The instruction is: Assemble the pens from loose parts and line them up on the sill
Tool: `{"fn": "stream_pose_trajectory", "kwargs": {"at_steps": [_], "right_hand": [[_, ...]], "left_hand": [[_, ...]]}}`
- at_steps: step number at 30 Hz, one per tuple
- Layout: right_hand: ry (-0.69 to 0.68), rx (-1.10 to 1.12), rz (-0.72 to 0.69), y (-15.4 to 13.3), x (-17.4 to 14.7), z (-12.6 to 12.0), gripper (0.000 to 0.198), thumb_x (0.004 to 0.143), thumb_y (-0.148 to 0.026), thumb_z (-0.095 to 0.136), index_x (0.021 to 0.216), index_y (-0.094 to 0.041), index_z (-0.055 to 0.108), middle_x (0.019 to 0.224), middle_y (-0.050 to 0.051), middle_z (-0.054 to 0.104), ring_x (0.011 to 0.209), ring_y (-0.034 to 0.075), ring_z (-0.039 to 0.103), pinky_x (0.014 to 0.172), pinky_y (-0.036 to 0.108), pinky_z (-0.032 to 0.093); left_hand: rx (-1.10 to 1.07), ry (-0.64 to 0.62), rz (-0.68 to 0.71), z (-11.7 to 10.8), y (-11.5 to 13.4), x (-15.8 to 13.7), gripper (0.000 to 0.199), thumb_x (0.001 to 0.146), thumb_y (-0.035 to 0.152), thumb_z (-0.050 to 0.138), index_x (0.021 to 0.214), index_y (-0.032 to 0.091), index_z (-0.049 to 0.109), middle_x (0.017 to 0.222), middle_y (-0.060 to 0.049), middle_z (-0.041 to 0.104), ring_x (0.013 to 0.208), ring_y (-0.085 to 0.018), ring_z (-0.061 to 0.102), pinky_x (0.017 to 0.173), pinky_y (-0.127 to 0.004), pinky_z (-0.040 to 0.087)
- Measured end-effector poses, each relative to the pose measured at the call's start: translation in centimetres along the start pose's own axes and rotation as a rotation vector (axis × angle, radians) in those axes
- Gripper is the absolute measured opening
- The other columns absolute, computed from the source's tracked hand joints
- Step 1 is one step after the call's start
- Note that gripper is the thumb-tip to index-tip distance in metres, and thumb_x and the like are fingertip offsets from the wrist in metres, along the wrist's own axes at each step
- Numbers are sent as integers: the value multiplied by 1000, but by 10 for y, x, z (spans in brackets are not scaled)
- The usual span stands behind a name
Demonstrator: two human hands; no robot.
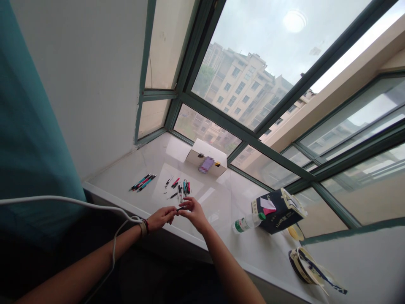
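Place: probably a home, judging by fittings and outlook.
Broad glossy white ledge point(218, 195): a deep built-in sill.
Large green-framed glass windows point(218, 119): rise behind the ledge.
Beige multi-storey building point(243, 86): outdoors beyond the ledge, resembling apartments.
Long teal fabric curtain point(38, 114): hangs left of the ledge.
Clear plastic bottle with green cap point(248, 223): everyday clutter, on the ledge's right part.

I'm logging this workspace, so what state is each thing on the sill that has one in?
Small dark slim piece: pinched by left hand and right hand.
Slim black, red and blue pens: lying side by side.
Small black, red and metallic parts: loose, scattered.
Clear plastic bottle: green cap on, fill unclear.
Dark blue cardboard box: beside the bottle, closure unclear.
White cardboard box: set down, lid unclear.
Round cream-and-navy item: set down.
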State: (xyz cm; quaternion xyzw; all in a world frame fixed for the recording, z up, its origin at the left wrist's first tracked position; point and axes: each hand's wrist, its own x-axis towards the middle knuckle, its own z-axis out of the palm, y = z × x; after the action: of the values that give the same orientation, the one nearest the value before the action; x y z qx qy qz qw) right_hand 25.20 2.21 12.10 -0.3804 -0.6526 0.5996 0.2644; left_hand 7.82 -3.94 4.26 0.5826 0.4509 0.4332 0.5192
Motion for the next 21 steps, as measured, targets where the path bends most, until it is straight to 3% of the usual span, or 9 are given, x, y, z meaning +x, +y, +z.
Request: {"fn": "stream_pose_trajectory", "kwargs": {"at_steps": [3,6,14,21], "right_hand": [[146,197,94,3,1,8,39,62,-35,83,90,-17,63,82,3,67,72,16,65,73,34,53],[258,236,79,4,2,13,31,63,-35,83,79,-15,66,72,1,64,67,15,62,70,31,52],[183,264,-26,-8,1,12,35,69,-33,78,98,-17,71,96,7,71,86,19,63,80,34,51],[189,280,-40,-18,1,5,39,71,-37,75,105,-19,68,101,7,69,94,21,63,84,37,53]], "left_hand": [[-99,17,16,4,0,2,39,92,52,41,93,17,59,63,3,54,61,-12,47,61,-24,38],[-179,31,15,6,2,5,38,91,52,44,93,17,58,63,3,53,62,-12,48,61,-24,39],[-274,48,-55,7,9,6,40,89,56,46,92,17,56,63,4,51,60,-11,48,58,-23,37],[-306,67,-69,12,10,4,41,88,58,45,95,19,55,65,3,52,61,-11,50,59,-22,39]]}}
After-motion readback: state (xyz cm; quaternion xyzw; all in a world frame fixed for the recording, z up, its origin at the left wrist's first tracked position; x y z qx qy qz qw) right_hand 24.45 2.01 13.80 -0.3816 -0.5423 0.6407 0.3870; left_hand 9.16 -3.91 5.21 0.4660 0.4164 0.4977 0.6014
